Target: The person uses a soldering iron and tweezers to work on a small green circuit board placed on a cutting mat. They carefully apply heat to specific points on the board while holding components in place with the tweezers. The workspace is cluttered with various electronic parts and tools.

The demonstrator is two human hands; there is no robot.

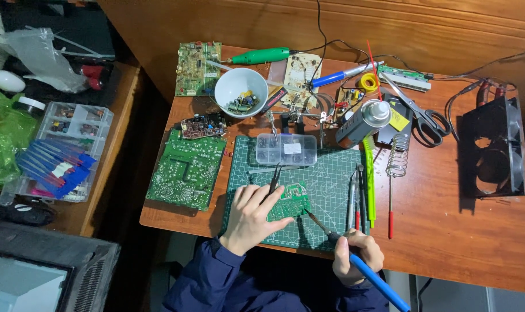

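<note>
My left hand (252, 216) pins the small circuit board (289, 201) with tweezers (274, 179); right hand (357, 256) grips the soldering iron (355, 260); screwdrivers (357, 196) crowd the cutting mat's (326, 173) right edge.

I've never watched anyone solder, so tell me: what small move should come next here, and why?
Probably ease the soldering iron tip a little further onto the small green circuit board. The right hand points the tip at the board's near edge, while the left hand pins the board to the green cutting mat and holds tweezers.

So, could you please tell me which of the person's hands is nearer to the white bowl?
Left. The left hand lies below the white bowl, on the small green circuit board; the right hand is farther down and right, holding the blue soldering iron.
</note>
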